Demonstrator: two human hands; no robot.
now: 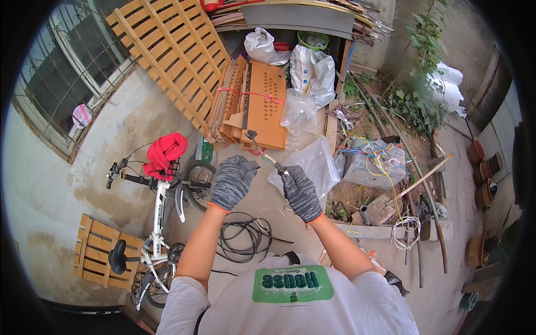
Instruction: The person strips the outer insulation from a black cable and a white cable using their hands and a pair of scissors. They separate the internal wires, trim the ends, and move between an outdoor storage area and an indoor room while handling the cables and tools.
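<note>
Both my hands wear grey knitted gloves with orange cuffs and are raised in front of my chest. My right hand point(302, 193) is closed around a thin, pale stick-like piece point(270, 159) that points up and to the left; its exact kind is unclear. Just past its far end shows a small dark part with red point(254, 146), and I cannot tell whether the two are joined. My left hand point(233, 180) is closed a little apart from it, fingertips turned toward the right hand. A small dark tip shows at those fingers, too small to name.
A coil of black cable point(245, 237) lies on the concrete below my hands. To the left stands a white bicycle point(158, 215) with red cloth. Ahead are tied flattened cardboard point(264, 97), a wooden pallet point(167, 53) and clear plastic point(312, 167). Tangled wires point(379, 156) lie right.
</note>
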